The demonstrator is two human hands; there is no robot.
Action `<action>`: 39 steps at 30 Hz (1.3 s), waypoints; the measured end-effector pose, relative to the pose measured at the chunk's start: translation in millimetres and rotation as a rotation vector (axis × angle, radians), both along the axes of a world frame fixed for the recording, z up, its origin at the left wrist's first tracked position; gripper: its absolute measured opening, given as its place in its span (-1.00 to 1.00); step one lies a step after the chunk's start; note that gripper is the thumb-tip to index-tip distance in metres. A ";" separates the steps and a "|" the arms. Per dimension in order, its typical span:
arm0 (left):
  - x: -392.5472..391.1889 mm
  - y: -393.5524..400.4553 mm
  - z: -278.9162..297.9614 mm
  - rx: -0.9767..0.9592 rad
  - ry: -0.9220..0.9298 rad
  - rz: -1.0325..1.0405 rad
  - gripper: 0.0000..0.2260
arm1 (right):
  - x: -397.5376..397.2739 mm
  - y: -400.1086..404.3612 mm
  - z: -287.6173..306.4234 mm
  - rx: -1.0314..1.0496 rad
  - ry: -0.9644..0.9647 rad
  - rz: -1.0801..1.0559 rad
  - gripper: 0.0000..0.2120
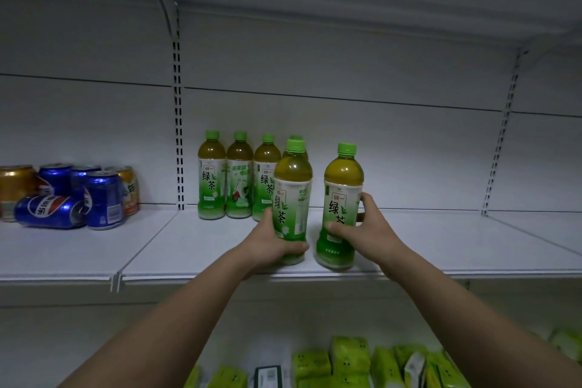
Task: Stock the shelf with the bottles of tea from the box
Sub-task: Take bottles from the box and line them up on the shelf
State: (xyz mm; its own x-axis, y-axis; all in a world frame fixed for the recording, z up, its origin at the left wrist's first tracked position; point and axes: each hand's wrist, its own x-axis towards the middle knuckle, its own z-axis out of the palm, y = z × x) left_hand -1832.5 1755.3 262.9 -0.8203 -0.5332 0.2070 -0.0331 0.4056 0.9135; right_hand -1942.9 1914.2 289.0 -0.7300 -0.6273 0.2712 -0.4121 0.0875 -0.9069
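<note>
Currently on shelf [195,249]: back row of green-tea bottles [211,176] against the rear panel, three plain to see, a fourth cap just showing behind the left-hand bottle. Left hand [271,246] wrapped low around front bottle, left [292,198]; right hand [362,230] wrapped around mid-label of front bottle, right [342,205], thumb on the label face, fingers round the far side. Both bottles near the shelf's front edge, bases at or just above the board; right one tilted slightly, contact not certain. Box not in view. Advice for the placing: set bases flat first, then slide straight back until touching or just short of the back row, labels facing out. Keep grips low for steadiness; avoid knocking the standing bottles, likely to topple in a chain. Right bottle best lined up beside the left, starting a second row. Also held on neighbouring bay: cans [100,198], one lying on its side; green packs [349,356] on the shelf below.
</note>
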 end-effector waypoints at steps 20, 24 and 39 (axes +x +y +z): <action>-61.2 9.7 -11.5 -0.260 -0.057 0.382 -0.37 | -50.3 -11.0 -24.4 0.072 0.139 -0.210 -0.44; -92.7 4.0 -12.6 -0.239 -0.014 0.404 -0.44 | -73.9 -24.3 -31.6 0.040 0.135 -0.214 -0.47; -172.5 -25.4 -7.0 -0.417 -0.169 0.509 -0.56 | -157.8 -92.4 -41.6 0.036 0.214 -0.283 -0.44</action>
